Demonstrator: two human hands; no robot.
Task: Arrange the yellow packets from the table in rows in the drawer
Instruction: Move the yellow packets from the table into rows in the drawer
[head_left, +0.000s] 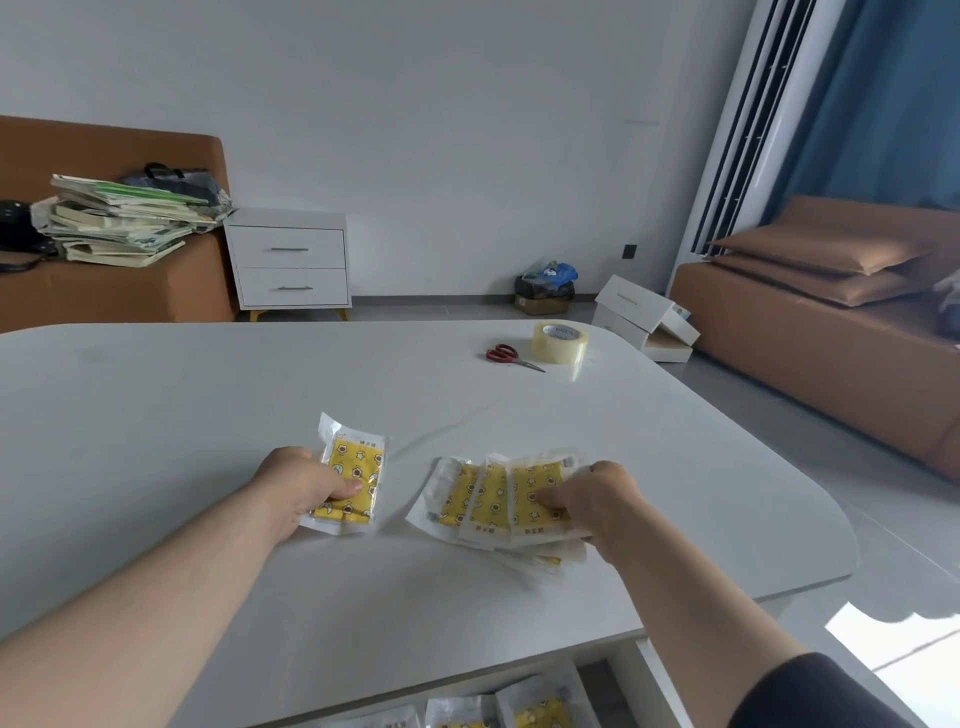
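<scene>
A white table (208, 415) with rounded corners is filling most of the view. Behind its far edge, at the left, a brown left sofa (104, 296) is carrying a leaning pile of books (119, 223). Just beside it a white cabinet (291, 260) with two drawers is standing against the wall. Farther right a dark bag (545, 286) and some white boxes (639, 317) are lying on the floor. A right sofa (805, 353) with flat cushions (821, 260) is sitting under a blue curtain (883, 104). Near the table's far right corner, red scissors (506, 356) are lying just beside a roll of clear tape (561, 343).

Toward the near edge, left of the middle, the left hand (306, 488) is gripping one yellow packet (353, 478), with the thumb lying across its face. Whether the packet is resting on the table or is lifted off it cannot be told. A bare strip of table is separating it from the stack (488, 499). These yellow packets are fanned out and overlapping on the table. The right hand (597, 499) is holding the stack at its right end, thumb on the top packet, with more packets showing below the hand.

Under the near edge, right of the middle, the drawer (639, 675) is standing open. A row (535, 712) of yellow packets is lying inside, partly cut off by the picture's bottom edge.
</scene>
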